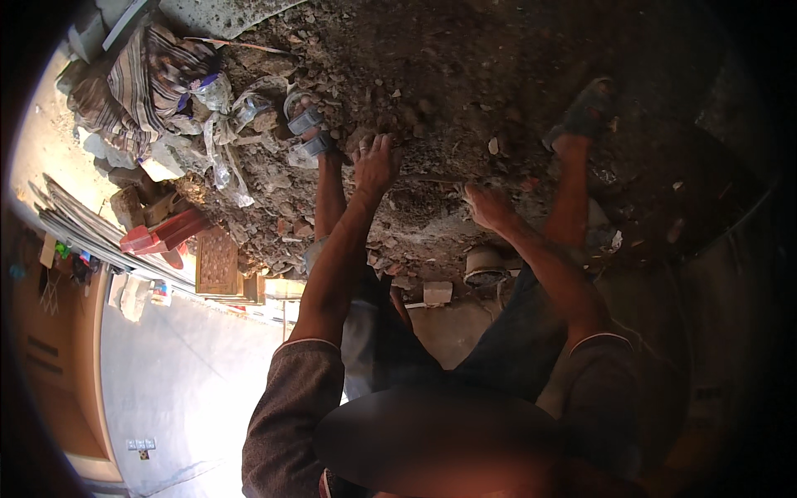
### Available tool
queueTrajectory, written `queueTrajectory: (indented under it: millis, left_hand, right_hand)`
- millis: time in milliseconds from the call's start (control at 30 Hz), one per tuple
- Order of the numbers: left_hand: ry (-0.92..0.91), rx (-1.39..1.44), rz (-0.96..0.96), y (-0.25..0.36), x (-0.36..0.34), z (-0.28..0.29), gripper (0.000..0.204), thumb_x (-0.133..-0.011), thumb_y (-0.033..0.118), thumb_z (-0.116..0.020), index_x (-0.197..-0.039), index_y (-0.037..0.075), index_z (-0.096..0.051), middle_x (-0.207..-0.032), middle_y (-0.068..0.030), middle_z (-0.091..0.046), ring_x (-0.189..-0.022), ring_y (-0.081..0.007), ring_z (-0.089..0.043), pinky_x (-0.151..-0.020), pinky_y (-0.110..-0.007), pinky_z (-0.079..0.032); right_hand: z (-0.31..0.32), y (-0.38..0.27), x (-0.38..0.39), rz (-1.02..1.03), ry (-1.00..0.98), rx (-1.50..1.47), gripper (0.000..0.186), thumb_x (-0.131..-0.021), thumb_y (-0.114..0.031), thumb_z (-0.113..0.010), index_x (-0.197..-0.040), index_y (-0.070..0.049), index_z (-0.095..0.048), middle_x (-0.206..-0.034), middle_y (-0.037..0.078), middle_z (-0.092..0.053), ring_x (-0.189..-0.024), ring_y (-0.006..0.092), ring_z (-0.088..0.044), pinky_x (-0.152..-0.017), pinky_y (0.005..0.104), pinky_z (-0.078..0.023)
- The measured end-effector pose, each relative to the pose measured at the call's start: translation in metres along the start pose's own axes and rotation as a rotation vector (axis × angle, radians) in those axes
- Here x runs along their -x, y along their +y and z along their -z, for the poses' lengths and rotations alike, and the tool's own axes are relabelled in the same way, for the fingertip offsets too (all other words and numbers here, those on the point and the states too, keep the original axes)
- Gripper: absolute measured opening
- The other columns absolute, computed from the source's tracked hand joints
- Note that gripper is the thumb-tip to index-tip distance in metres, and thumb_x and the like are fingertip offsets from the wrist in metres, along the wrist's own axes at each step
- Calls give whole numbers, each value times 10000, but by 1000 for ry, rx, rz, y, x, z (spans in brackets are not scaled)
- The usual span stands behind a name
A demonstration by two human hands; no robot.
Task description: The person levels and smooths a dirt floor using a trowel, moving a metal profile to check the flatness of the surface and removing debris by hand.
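My left hand (376, 163) reaches down to dark rubble and soil (432, 124) beside my left sandal (309, 129). Its fingers are bent against the ground, and a ring shows on one of them. What lies under the fingertips is hidden. Further right and a little closer to me, my right hand (490, 207) is low over the same loose ground, its fingers curled in. A small pale bit shows by its thumb, too unclear to name. A thin stick-like strip (432, 178) lies between the two hands.
My right sandal (585, 112) stands on dim ground. A pale round container (484, 267) and a light block (437, 292) sit near my legs. To the left are striped cloth (137, 83), plastic bags (222, 170), a red piece (166, 232) and a wooden panel (217, 261).
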State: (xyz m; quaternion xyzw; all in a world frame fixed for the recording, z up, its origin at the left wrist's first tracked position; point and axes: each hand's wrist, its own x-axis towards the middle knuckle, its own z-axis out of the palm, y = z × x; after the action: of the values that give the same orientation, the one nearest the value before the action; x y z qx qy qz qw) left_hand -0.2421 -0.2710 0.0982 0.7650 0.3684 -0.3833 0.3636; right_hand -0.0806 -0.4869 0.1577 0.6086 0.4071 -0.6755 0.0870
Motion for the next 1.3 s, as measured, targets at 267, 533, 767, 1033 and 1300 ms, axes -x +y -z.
queueTrajectory:
  millis: [267,533,767,1033,1300]
  left_hand:
    - [445,430,67,-28,-79,28,451,-907,334,-392,-1285,89,-386,-1295,-177,-406,-1182,-386,-375,-965,-496,-283]
    - [300,543,122,-38,2,-84,509,-928,325,-337,-1329,14,-313,-1348,-207,-344,-1236,-397,-308,-1001,-460,-265]
    - [-226,665,672,-16,79,-94,501,-837,148,-475,-1296,2,-341,-1276,-255,-378,-1107,-433,-427,-866,-501,-380]
    - [357,518,-133,104,-29,15,608,-808,111,-536,-1355,118,-271,-1401,-185,-224,-1270,-372,-273,-987,-453,-318]
    - [-29,-290,-396,153,-124,-18,264,-829,127,-506,-1075,56,-439,-1073,-123,-465,-1051,-289,-469,-890,-385,-392]
  right_hand:
    - [142,15,-156,-55,307,-123,519,-811,-167,-585,-1273,-36,-390,-1026,200,-588,-792,321,-611,-682,430,-524]
    - [91,-19,-99,-80,75,10,408,-789,-78,-577,-1176,-5,-473,-1004,203,-595,-844,335,-607,-752,436,-516]
    - [-6,6,-7,-149,-273,33,446,-798,-120,-575,-1221,-79,-441,-976,155,-595,-827,342,-598,-650,473,-504]
    - [121,138,-39,-53,530,-170,307,-812,-192,-565,-1082,-58,-505,-844,154,-595,-697,327,-587,-607,456,-450]
    - [111,150,-53,-148,216,149,365,-788,-249,-609,-1073,-46,-504,-894,174,-619,-768,340,-608,-654,440,-496]
